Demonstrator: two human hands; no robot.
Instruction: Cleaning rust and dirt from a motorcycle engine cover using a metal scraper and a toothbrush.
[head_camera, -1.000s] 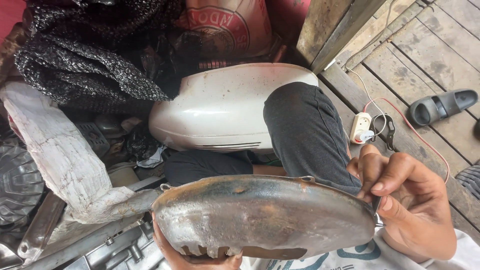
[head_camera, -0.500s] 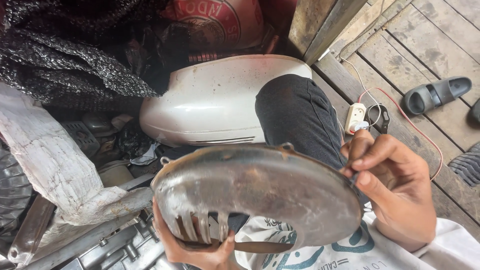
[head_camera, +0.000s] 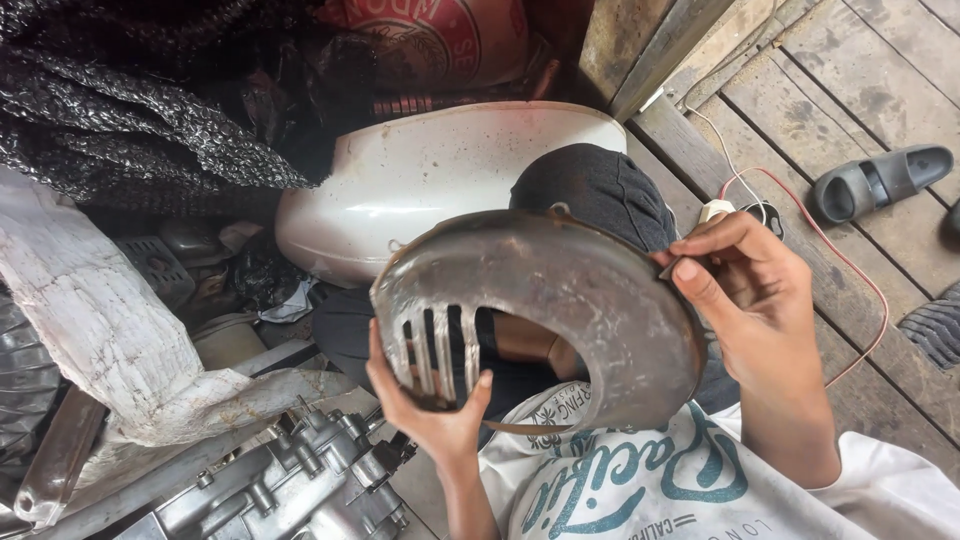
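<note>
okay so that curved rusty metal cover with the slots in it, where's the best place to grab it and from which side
Probably by its edges, one hand per side. The metal cover is a thin, domed shell, so its rim is likely the surest purchase. The left hand cups the slotted end from below, thumb over the rim; the right hand pinches the opposite rim from the right. The smooth crown offers nothing to grasp.

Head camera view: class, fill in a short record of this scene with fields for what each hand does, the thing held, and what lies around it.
Held thing: rusty curved metal cover with slotted vents
Left hand: grips the cover's slotted lower edge from beneath
Right hand: fingertips pinch the cover's right rim
Behind: white scooter side panel, partly hidden by a dark-trousered knee
Lower left: grey engine casing
Right: wooden plank floor with a grey sandal
</note>
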